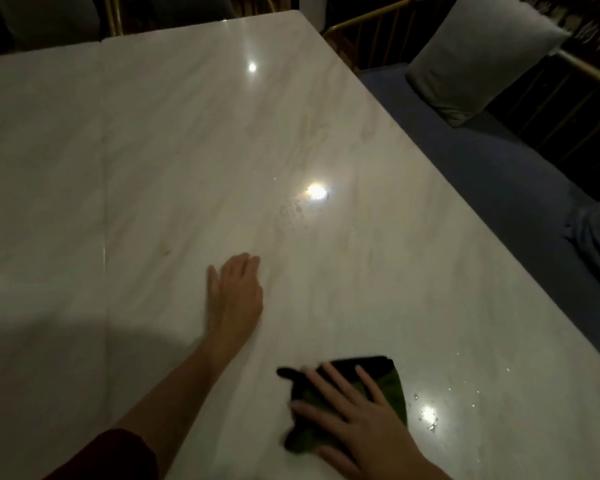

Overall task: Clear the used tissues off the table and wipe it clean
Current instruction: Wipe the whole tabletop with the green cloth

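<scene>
Grey cushion (482, 53) stands on the blue bench (471, 157)

Dark maroon sleeve (111, 455), near left, hem ending by the elbow; forearm bare from there to left hand (236, 296). Right hand (357, 420) and wrist bare to the frame edge.

the glossy white marble table top (153, 150) is veined in faint grey-beige. a dark green and black folded cloth (371, 382) is seen lower right, a dark blue seat cushion (499, 174) and a pale grey pillow (482, 50) upper right, and a dark red sleeve (118, 459) at the bottom.
</scene>
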